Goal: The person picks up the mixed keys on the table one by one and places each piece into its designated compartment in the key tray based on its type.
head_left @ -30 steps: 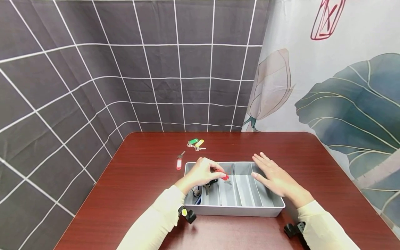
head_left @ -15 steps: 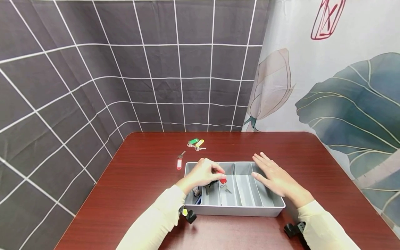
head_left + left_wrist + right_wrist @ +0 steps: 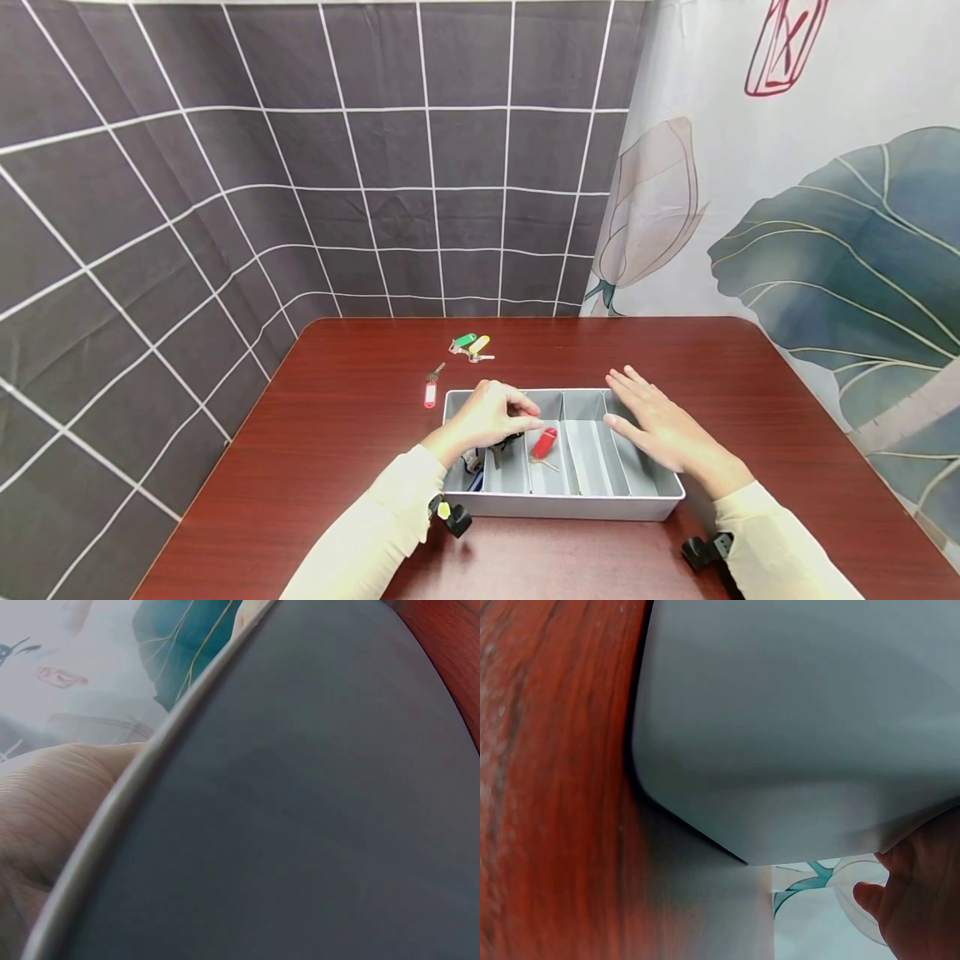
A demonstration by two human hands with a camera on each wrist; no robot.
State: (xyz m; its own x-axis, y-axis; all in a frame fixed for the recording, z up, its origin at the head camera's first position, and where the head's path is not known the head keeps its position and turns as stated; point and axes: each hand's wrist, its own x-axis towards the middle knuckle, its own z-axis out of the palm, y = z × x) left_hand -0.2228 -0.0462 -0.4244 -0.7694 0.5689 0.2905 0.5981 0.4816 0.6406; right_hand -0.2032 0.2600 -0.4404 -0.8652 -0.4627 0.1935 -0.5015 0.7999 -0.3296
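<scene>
The red tag (image 3: 544, 442) was apparently released within the tray (image 3: 562, 507) (landing uncertain). Fingers were slightly parted on the left hand (image 3: 487, 414), straight on the right hand (image 3: 662, 429); three tags (image 3: 478, 344) were left on the bench (image 3: 360, 400).

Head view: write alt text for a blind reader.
A left hand hovers over a gray divided tray, a red key tag near its fingers at the middle compartment; the right hand extends over the tray's right end. A green tag, a yellow tag and another red tag lie on the brown table.
</scene>
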